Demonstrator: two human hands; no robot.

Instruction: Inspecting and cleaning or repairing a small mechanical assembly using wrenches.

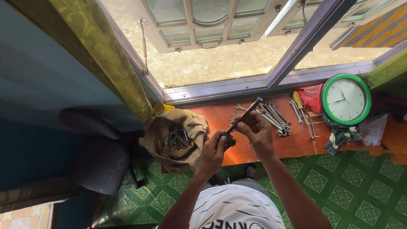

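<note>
A low orange-brown wooden ledge (296,142) ran beneath an open window, with green patterned floor tiles (352,191) below it. The right hand (254,129) pinched a long grey metal wrench (245,114) near its lower end, the shaft slanting up and away towards the window. The left hand (214,148) was curled shut around a small dark part (230,142) at the wrench's lower tip, so the tool lay between both hands, just above the ledge's front edge. A row of silver spanners (275,118) lay on the ledge just beyond the right hand. To the left sat an open tan cloth tool bag (178,140) holding pliers. A round green-rimmed wall clock (346,99) rested at the ledge's right end.
</note>
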